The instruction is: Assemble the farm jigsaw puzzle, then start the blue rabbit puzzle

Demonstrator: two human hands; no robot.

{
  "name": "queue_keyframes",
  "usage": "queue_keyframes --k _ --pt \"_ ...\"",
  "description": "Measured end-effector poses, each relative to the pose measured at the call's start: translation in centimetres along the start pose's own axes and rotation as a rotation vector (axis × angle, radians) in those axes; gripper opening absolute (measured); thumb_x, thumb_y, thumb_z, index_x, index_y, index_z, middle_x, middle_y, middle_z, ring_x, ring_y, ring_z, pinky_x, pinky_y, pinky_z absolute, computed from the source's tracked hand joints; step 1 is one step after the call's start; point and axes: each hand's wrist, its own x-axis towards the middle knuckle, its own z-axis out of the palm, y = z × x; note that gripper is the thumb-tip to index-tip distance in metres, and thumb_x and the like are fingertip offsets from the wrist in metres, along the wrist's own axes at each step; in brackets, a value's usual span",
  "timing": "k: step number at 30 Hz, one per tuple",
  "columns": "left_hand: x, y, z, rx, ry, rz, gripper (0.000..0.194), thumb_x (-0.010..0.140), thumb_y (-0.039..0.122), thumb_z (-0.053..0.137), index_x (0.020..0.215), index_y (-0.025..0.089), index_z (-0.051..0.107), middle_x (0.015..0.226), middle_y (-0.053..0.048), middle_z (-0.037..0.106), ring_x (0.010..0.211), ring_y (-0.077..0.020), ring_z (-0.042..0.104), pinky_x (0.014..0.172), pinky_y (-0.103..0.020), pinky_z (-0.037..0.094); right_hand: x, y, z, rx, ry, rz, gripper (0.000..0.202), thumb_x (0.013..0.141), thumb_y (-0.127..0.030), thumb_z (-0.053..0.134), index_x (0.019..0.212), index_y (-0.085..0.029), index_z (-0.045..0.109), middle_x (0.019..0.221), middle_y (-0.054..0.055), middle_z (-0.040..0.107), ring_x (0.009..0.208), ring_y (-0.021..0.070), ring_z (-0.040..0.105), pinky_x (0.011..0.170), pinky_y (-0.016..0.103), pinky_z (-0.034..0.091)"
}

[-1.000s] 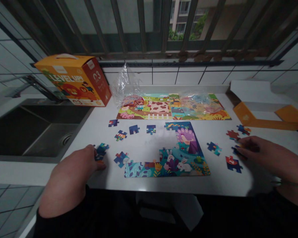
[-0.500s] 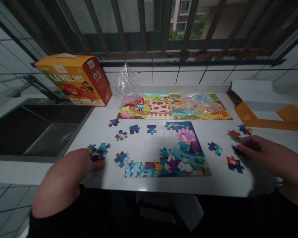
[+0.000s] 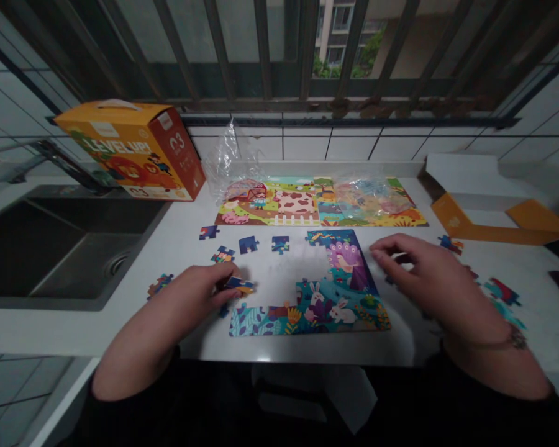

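Between the fingers and thumb of my left hand (image 3: 214,285) is a dark blue and orange jigsaw piece (image 3: 240,284), held just left of the partly joined puzzle (image 3: 345,307) with rabbits and a purple peacock. My right hand (image 3: 414,270) hovers at the puzzle's right edge, thumb and forefinger apart, with nothing visible in them. Loose pieces lie above the left hand, among them a plain blue piece (image 3: 248,244) and a blue-green piece (image 3: 280,244). Other pieces, such as a red and teal piece (image 3: 502,290), lie right of my right wrist, some partly hidden.
Behind are a farm puzzle (image 3: 293,202) and another puzzle (image 3: 403,208) under clear plastic wrap (image 3: 366,192). An orange box (image 3: 135,152) stands beside the sink (image 3: 116,242). At the back right lies an open carton (image 3: 463,230).
My left hand has moved right, carrying a piece toward the puzzle. My right hand has moved left from the loose pieces to the puzzle's edge. The view has shifted slightly.
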Motion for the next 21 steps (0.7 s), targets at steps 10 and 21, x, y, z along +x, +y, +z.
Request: queue_keyframes --k 10,21 --pt "6.6 4.1 -0.1 -0.365 0.181 0.197 0.072 0.09 0.024 0.084 0.154 0.027 0.051 0.083 0.006 0.073 0.078 -0.0201 0.074 0.072 -0.029 0.053 8.4 -10.5 7.8 0.331 -0.404 -0.344 0.016 0.098 -0.02 0.079 0.113 -0.024 0.079 0.099 0.0 0.081 0.091 0.0178 0.072 0.082 0.03 0.051" --pt "9.8 -2.4 2.0 0.148 0.286 0.059 0.044 0.089 0.022 0.087 0.132 0.018 0.076 0.141 -0.019 0.078 0.135 -0.0376 0.071 0.121 -0.055 0.052 10.0 -5.0 13.8 0.555 -0.139 -0.002 0.026 0.096 -0.029 0.071 0.121 -0.023 0.072 0.087 -0.003 0.065 0.073 0.0167 0.063 0.069 0.03 0.049"
